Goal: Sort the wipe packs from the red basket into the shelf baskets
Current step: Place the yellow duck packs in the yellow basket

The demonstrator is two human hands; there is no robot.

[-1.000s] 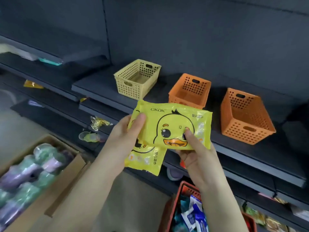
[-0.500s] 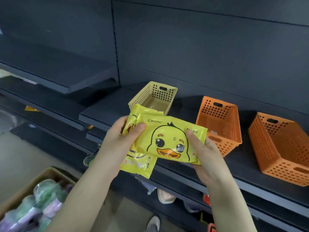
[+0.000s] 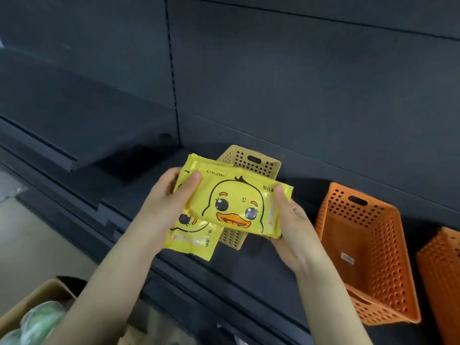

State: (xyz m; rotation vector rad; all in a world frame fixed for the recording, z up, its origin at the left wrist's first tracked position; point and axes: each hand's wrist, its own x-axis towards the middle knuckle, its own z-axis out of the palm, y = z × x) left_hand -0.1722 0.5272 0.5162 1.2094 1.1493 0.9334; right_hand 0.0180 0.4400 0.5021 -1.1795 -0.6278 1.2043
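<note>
Though near yellow basket (image 3: pixel 251 163), wipe packs (image 3: pixel 236 205) outside

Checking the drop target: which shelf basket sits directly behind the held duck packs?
The yellow basket, partly hidden by the packs; both orange baskets stand further right.

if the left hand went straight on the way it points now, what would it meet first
Probably the yellow basket on the shelf: the left hand, gripping the duck wipe packs, points toward it. Depth is unclear, so the packs may reach its rim first.
</note>
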